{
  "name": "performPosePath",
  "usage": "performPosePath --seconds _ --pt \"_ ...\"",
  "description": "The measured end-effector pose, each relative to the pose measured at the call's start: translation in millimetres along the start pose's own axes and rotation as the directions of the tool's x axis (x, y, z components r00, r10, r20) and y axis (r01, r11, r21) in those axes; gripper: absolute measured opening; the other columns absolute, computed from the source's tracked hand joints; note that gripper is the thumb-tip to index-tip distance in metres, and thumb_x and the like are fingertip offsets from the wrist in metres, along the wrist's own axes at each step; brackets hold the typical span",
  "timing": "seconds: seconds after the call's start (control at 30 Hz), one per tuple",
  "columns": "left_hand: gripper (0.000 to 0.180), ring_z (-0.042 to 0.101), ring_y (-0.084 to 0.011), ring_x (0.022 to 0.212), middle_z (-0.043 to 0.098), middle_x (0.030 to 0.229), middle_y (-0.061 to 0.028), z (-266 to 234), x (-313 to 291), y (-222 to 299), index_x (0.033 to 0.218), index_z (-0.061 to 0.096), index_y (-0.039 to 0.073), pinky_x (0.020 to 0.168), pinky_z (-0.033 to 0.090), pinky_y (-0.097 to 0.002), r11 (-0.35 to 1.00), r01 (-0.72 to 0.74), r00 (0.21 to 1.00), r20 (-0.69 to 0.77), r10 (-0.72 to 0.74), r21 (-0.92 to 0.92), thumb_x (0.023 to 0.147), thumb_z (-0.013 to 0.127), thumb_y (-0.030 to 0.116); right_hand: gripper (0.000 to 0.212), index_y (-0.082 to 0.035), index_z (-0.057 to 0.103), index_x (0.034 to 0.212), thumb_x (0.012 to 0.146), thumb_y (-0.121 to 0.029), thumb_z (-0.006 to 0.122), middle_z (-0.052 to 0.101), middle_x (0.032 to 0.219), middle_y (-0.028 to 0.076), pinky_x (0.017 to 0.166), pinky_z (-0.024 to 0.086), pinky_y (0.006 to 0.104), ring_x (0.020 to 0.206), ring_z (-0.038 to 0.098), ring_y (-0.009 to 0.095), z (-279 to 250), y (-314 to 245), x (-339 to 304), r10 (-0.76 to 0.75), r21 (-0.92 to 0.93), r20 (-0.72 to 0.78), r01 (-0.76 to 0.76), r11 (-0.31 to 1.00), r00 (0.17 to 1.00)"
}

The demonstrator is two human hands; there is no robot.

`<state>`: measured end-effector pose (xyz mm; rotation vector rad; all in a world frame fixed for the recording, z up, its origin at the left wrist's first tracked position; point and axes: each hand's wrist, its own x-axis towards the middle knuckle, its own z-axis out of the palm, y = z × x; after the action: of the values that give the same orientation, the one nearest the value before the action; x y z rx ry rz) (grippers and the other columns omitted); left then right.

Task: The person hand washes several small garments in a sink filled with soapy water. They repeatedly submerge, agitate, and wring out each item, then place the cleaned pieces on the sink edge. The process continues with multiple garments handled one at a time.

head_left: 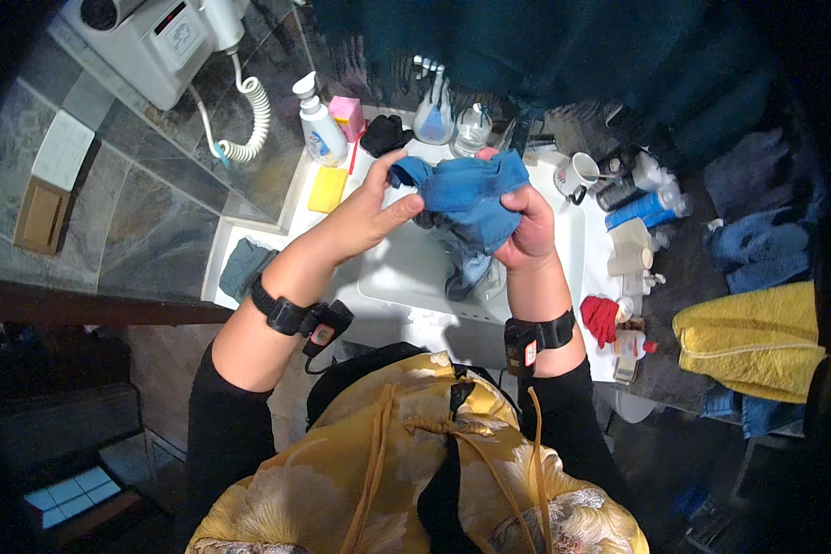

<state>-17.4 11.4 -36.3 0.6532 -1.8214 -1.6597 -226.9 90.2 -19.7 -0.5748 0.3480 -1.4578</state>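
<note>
A blue piece of clothing (pixel 471 189), bunched and partly folded, is held up above the white sink (pixel 379 291). At its left end, my left hand (pixel 369 210) grips it with the thumb on the near side. My right hand (pixel 528 229) has the right end, thumb laid over the fabric and fingers curled beneath it. The underside of the cloth is hidden. Below it, darker wet-looking fabric (pixel 471 277) shows in the basin; whether it joins the blue piece I cannot tell.
Behind the sink stand a white pump bottle (pixel 323 134), a pink box (pixel 346 115), a yellow sponge (pixel 327 189) and a black cloth (pixel 386 136). A mug (pixel 577 173), several bottles and a red cloth (pixel 600 320) line the right side. A yellow towel (pixel 752 342) lies farther right.
</note>
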Motion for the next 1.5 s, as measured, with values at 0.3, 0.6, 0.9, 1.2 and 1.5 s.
performPosePath --seconds 0.3,0.6,0.9,1.2,1.5 --pt "0.056 0.049 -0.0126 0.107 0.055 0.114 -0.005 4 3 15 0.118 0.051 0.004 0.094 0.038 -0.0299 0.996 0.077 0.989 0.133 -0.071 -0.041 0.072 0.079 0.019 0.061 0.001 0.04 0.126 0.068 -0.014 0.05 0.053 0.117 0.021 0.098 0.041 0.0407 0.11 0.053 0.033 14 -2 -10 0.055 -0.116 0.061 -0.048 0.992 0.997" --pt "0.043 0.051 -0.0063 0.086 0.056 0.095 0.0011 -2 -5 24 0.108 0.045 0.008 0.076 0.042 -0.0237 0.984 0.118 0.973 0.214 -0.089 -0.13 0.077 0.074 0.014 0.043 0.003 0.05 0.119 0.077 -0.005 0.047 0.058 0.11 0.011 0.089 0.043 0.0297 0.099 0.055 0.018 6 -14 -14 -0.106 -0.483 -0.24 -0.024 0.875 0.965" --pt "0.038 0.05 -0.0091 0.088 0.054 0.094 -0.0005 -7 -5 15 0.115 0.043 0.009 0.078 0.042 -0.0246 0.964 -0.174 0.982 -0.041 0.186 0.199 0.084 0.065 0.011 0.044 -0.003 0.048 0.123 0.081 0.007 0.044 0.058 0.11 0.006 0.089 0.041 0.026 0.099 0.055 0.013 0 -15 -19 -0.145 -0.624 -0.17 0.007 0.781 0.975" --pt "0.024 0.052 -0.0095 0.09 0.057 0.098 -0.001 -15 -16 31 0.106 0.055 0.006 0.081 0.043 -0.0246 0.963 -0.049 0.998 0.039 0.04 0.263 0.084 0.064 0.01 0.025 -0.008 0.051 0.096 0.078 -0.005 0.068 0.046 0.096 -0.002 0.078 0.037 0.0199 0.088 0.044 0.006 3 -10 -29 -0.058 -0.939 -0.052 -0.03 0.342 0.997" --pt "0.05 0.052 -0.0089 0.091 0.054 0.102 -0.0015 -17 -30 26 0.119 0.046 0.008 0.079 0.045 -0.0238 0.994 0.042 0.993 0.109 -0.053 0.098 0.077 0.073 0.01 0.019 -0.008 0.047 0.083 0.08 -0.002 0.065 0.055 0.112 0.003 0.074 0.041 0.02 0.088 0.048 0.007 5 -17 -37 -0.047 -0.861 -0.014 0.012 0.508 0.999"
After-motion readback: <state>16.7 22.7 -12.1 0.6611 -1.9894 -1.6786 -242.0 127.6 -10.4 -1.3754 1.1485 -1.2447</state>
